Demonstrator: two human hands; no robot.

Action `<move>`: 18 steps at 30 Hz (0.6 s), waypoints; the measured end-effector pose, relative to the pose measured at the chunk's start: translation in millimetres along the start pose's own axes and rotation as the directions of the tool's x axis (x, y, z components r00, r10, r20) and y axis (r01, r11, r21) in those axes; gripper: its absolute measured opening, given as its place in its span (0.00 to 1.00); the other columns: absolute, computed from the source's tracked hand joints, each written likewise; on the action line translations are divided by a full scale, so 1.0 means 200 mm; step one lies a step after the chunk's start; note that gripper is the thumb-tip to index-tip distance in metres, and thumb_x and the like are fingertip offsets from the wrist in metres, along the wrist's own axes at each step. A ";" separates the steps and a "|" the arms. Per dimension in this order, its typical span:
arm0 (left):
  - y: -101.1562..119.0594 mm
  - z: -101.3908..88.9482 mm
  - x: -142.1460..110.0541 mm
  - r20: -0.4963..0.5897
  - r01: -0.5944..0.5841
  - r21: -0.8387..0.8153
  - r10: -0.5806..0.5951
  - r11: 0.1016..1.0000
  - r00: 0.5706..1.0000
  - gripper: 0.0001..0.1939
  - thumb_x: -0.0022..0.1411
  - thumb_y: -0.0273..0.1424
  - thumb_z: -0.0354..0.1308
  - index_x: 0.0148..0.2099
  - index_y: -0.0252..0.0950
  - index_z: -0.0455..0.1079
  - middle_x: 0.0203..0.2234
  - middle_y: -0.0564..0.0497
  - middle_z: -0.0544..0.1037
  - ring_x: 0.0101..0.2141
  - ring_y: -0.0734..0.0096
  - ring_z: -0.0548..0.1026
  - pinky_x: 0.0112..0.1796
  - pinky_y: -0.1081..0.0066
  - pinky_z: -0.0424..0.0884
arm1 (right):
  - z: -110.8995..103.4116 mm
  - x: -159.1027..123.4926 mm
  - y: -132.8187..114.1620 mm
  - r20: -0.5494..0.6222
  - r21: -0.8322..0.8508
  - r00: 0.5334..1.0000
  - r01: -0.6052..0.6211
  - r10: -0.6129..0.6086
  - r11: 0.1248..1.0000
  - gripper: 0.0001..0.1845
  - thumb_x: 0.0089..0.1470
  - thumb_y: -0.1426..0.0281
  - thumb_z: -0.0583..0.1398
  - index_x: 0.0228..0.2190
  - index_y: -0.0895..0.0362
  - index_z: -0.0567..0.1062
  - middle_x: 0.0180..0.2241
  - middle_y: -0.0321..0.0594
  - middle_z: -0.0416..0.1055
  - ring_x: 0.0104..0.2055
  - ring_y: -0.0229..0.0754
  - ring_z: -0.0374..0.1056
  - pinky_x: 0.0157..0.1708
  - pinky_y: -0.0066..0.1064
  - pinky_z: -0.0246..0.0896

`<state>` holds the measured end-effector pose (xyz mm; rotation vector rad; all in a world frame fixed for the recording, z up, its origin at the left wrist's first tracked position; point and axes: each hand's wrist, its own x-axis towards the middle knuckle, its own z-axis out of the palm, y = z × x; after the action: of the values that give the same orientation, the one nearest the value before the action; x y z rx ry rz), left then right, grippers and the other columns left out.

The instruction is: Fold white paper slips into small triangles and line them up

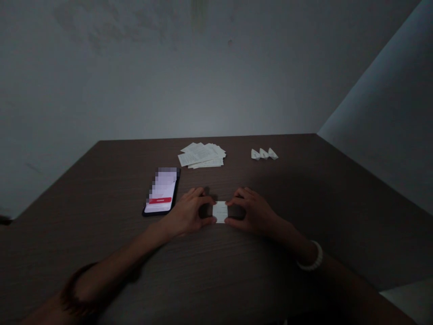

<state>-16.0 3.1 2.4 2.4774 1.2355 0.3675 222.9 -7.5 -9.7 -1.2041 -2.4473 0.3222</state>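
Note:
A small, nearly square piece of white paper (220, 212) with faint print lies flat near the middle of the table, between my hands. My left hand (189, 210) has its thumb and forefinger at the paper's left corners, the other fingers curled behind. On the opposite side, my right hand (252, 211) grips the right corners the same way. Past my left hand lies a phone (161, 190) with a lit screen and a red bar near its bottom; part of the screen is blurred out.
Toward the back of the brown table (216, 280) is a loose pile of printed paper slips (202, 155). Several small pointed folded papers (264, 154) stand in a row to its right. A grey wall (216, 81) rises behind the table's far edge.

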 end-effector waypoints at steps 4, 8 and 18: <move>0.00 -0.02 -0.01 0.010 -0.012 -0.009 0.012 1.000 1.000 0.20 0.51 0.36 0.67 0.47 0.38 0.73 0.42 0.45 0.68 0.46 0.54 0.68 0.47 0.55 0.66 | -0.01 0.00 0.00 0.015 -0.012 1.000 0.012 -0.012 1.000 0.23 0.47 0.55 0.65 0.43 0.53 0.75 0.39 0.42 0.67 0.42 0.47 0.62 0.44 0.39 0.59; 0.01 -0.05 -0.02 0.030 -0.055 0.004 0.054 0.998 0.998 0.20 0.53 0.36 0.66 0.48 0.37 0.72 0.41 0.45 0.69 0.45 0.54 0.69 0.47 0.56 0.67 | -0.01 0.00 0.00 0.015 -0.025 0.999 0.029 -0.029 0.999 0.26 0.46 0.53 0.65 0.45 0.54 0.74 0.40 0.44 0.67 0.42 0.47 0.62 0.44 0.39 0.58; -0.04 -0.03 0.00 0.013 -0.419 -0.069 0.420 0.905 0.907 0.14 0.59 0.36 0.61 0.45 0.35 0.74 0.45 0.44 0.74 0.47 0.57 0.70 0.48 0.57 0.65 | -0.03 0.00 0.02 0.038 -0.066 0.993 0.117 -0.114 0.991 0.24 0.50 0.56 0.63 0.46 0.55 0.73 0.40 0.45 0.66 0.43 0.48 0.60 0.42 0.39 0.56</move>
<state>-24.3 8.3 4.9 2.6690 0.6537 0.4698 228.2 -5.8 -5.3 -1.0864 -2.5637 0.2296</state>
